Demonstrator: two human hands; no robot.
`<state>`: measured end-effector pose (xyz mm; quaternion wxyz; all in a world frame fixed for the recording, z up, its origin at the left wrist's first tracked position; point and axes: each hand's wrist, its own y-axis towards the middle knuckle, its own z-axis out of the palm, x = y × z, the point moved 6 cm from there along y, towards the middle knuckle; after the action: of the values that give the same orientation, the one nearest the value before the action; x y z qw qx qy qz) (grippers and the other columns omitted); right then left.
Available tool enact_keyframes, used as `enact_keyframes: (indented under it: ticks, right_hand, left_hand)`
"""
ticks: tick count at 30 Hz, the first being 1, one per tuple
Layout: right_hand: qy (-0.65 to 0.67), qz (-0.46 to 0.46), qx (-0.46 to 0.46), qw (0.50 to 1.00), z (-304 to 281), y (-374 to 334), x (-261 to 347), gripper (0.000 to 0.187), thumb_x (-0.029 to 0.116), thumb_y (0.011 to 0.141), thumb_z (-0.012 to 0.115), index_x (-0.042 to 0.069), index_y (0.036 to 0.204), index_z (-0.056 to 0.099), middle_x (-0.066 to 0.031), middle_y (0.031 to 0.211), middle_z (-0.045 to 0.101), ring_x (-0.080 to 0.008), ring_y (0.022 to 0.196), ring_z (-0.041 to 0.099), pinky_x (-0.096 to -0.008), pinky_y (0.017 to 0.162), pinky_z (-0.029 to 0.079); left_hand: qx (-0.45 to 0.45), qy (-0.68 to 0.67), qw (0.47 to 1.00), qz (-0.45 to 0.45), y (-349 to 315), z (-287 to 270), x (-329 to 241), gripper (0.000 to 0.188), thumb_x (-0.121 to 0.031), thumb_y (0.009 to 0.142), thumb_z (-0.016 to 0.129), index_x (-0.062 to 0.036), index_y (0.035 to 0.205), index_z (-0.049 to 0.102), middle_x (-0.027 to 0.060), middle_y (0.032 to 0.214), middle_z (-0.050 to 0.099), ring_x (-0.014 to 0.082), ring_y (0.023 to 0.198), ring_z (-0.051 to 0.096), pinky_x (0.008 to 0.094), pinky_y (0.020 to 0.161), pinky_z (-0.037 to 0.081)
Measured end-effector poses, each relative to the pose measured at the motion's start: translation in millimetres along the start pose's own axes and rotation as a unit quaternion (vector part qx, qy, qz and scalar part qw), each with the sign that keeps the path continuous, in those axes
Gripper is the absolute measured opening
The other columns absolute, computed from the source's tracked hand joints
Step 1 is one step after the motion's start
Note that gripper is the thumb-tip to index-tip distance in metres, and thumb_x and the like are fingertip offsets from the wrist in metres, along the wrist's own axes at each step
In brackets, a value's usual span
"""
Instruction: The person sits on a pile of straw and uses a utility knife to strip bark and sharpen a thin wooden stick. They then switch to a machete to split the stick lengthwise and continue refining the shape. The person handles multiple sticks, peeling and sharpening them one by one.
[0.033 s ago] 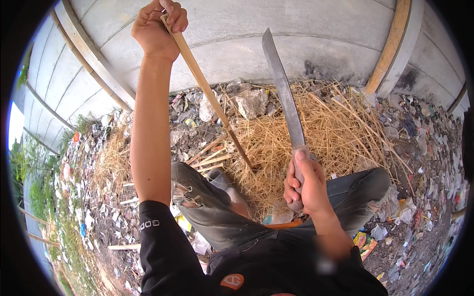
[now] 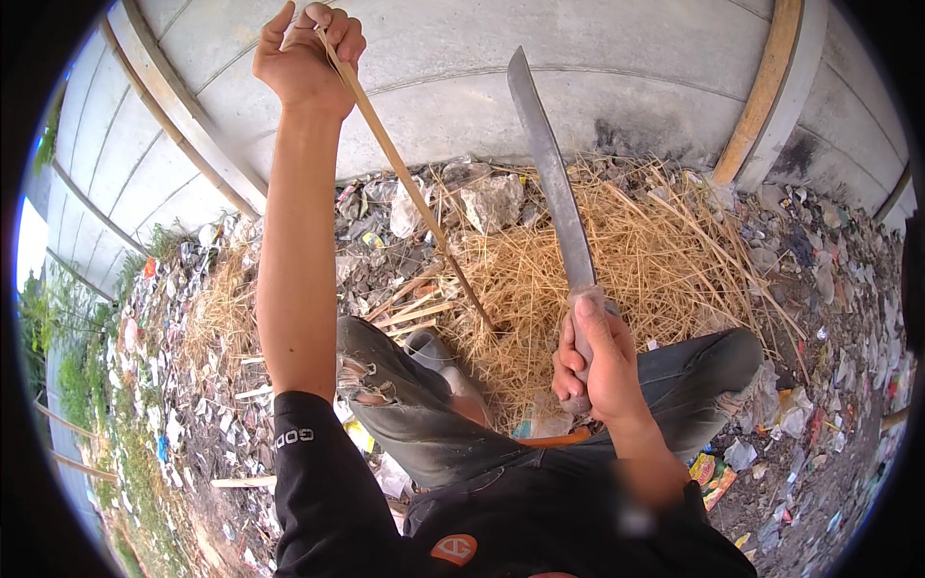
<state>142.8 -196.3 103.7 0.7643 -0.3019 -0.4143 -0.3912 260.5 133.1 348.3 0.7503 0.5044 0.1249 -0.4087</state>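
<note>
At the top left, my left hand [image 2: 306, 72] is raised with its fingers closed round the upper end of a long, thin bamboo strip [image 2: 409, 183]. The strip slants down to the right, its darker lower end meeting a heap of pale shavings [image 2: 636, 236]. In my right hand [image 2: 609, 371] is the wrapped handle of a machete [image 2: 554, 159]. Its broad grey blade points up and away from me, slightly leftward, apart from the strip. My thumb lies along the handle.
A grey concrete wall [image 2: 434, 106] with a wooden post [image 2: 761, 87] stands behind the heap. Pale stone chunks [image 2: 491, 202] lie at its foot. My bent legs in torn jeans [image 2: 414, 414] flank the shavings. Litter [image 2: 790, 414] covers the ground around, and several split pieces [image 2: 414, 313] lie beside my left knee.
The bamboo strip has turned slightly in my left hand and shows a narrower side. My left fingers have shifted a little. The machete tip is slightly higher.
</note>
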Motion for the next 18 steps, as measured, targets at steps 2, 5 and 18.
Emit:
enact_keyframes:
  ticks: [2,5,18]
  right_hand:
    - [0.009,-0.007,0.026,1.000,8.5,-7.3,8.2,0.042,0.045,0.107,0.051,0.008,0.088,0.051,0.0015,0.059,0.044,-0.0088,0.041,0.045,-0.0288,0.041,0.044]
    - [0.016,-0.009,0.062,0.998,14.8,-16.2,19.3,0.036,0.036,0.108,0.053,0.005,0.089,0.054,0.0001,0.060,0.050,-0.0085,0.043,0.050,-0.0277,0.043,0.045]
    - [-0.114,-0.066,0.087,0.987,26.2,-34.3,52.3,0.037,0.036,0.107,0.053,0.002,0.092,0.055,-0.0024,0.060,0.052,-0.0098,0.042,0.051,-0.0271,0.042,0.044]
  left_hand:
    - [-0.146,0.044,0.988,0.010,-0.5,-15.4,-3.2,0.031,-0.028,0.098,0.051,-0.0052,0.078,0.056,0.0044,0.066,0.046,0.0182,0.056,0.039,0.0322,0.056,0.032]
    - [-0.200,0.214,0.955,0.047,4.1,-21.0,-12.3,0.030,-0.027,0.098,0.052,-0.0045,0.080,0.058,0.0060,0.067,0.051,0.0186,0.059,0.044,0.0337,0.056,0.034]
    - [-0.125,0.265,0.931,0.216,15.6,10.5,-26.3,0.040,-0.028,0.105,0.035,-0.0051,0.078,0.053,0.0084,0.062,0.054,0.0184,0.056,0.040,0.0313,0.056,0.032]
